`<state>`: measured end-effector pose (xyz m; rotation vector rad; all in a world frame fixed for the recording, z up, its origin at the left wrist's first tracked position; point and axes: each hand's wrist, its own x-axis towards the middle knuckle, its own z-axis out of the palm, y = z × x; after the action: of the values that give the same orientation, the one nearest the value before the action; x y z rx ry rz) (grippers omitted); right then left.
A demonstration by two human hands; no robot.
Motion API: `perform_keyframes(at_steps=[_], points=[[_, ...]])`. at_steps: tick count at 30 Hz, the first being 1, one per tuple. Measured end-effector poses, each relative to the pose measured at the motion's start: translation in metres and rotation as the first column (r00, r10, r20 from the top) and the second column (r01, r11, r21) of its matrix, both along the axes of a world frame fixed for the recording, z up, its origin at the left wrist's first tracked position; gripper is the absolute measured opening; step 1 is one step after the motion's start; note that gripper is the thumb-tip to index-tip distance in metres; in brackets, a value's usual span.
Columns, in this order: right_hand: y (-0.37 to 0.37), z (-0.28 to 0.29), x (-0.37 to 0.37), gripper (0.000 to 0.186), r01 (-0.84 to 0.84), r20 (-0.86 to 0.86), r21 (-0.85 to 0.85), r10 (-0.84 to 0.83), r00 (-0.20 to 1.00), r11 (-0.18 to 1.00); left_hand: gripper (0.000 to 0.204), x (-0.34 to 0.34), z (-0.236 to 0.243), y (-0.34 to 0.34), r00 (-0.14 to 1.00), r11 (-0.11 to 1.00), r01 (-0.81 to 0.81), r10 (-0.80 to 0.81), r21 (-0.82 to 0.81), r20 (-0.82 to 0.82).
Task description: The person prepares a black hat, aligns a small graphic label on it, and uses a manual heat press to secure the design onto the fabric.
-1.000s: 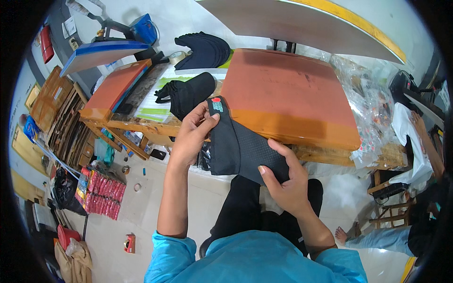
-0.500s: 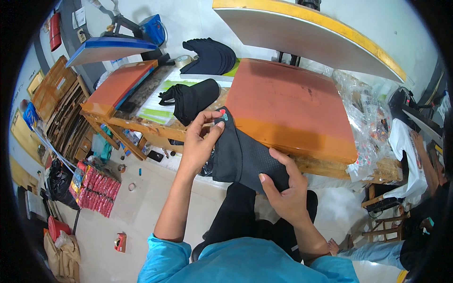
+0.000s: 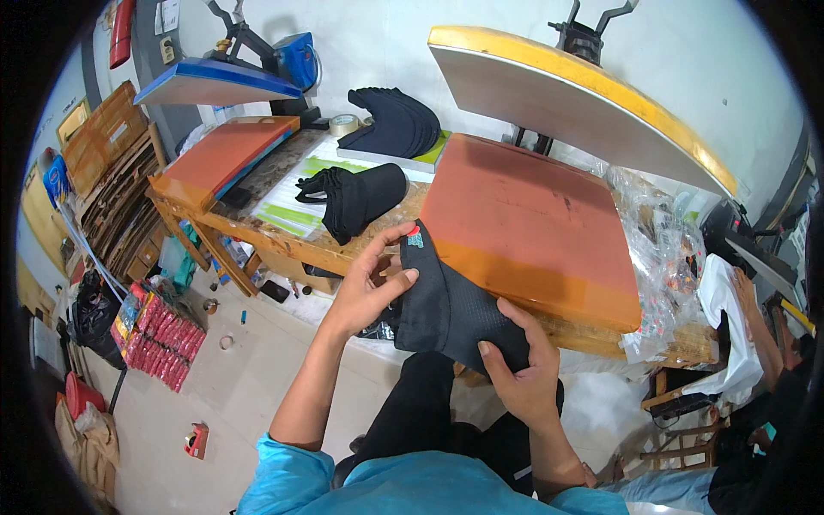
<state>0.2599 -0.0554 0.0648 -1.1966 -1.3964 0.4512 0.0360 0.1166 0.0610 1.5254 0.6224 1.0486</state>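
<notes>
A black fabric piece (image 3: 463, 313), curved and partly textured, is held out flat above my lap, at the front edge of the work table. Near its upper left tip is a small red and green mark (image 3: 415, 238). My left hand (image 3: 365, 287) grips its left edge, with the thumb on top and the index finger at the tip. At the lower right end my right hand (image 3: 525, 369) pinches the cloth between thumb and fingers. A heap of similar black cloth (image 3: 369, 199) lies on the table, beyond my left hand.
An orange press bed (image 3: 532, 223) sits right behind the cloth, its yellow-rimmed upper plate (image 3: 584, 103) raised. More dark curved pieces (image 3: 395, 122) are stacked farther back. Clear plastic bags (image 3: 661, 257) crowd the right. Another person's arm (image 3: 755, 322) shows at far right.
The view has shifted, so the table appears lower. My left thumb has moved down from beside the coloured mark to the cloth's left edge. My right hand keeps its grip.
</notes>
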Motion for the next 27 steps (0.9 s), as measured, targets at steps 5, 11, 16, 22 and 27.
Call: perform_keyframes(at_steps=[5,11,16,22,27], points=[[0.000,0.005,0.005,0.053,-0.018,0.068,0.016,0.017,0.998,1.000,0.069,-0.001,0.006,-0.001,1.000,0.999,0.025,-0.024,-0.031,0.011],[0.001,0.012,0.017,0.055,-0.034,0.074,-0.048,0.037,0.997,0.998,0.075,-0.005,0.005,0.003,0.999,0.998,0.054,-0.054,-0.044,0.004],[0.004,0.008,0.019,0.053,-0.049,0.027,0.001,0.049,0.998,0.999,0.081,-0.007,0.001,0.006,0.997,0.998,0.064,-0.064,-0.028,-0.031],[0.008,0.000,0.017,0.049,0.014,0.066,0.026,-0.016,0.998,1.000,0.086,-0.005,0.000,0.009,0.998,0.998,0.054,-0.055,-0.024,-0.040],[0.008,-0.002,0.023,0.051,0.013,0.108,0.028,-0.016,0.994,1.000,0.093,-0.005,-0.004,0.011,0.997,0.997,0.071,-0.072,-0.040,-0.025]])
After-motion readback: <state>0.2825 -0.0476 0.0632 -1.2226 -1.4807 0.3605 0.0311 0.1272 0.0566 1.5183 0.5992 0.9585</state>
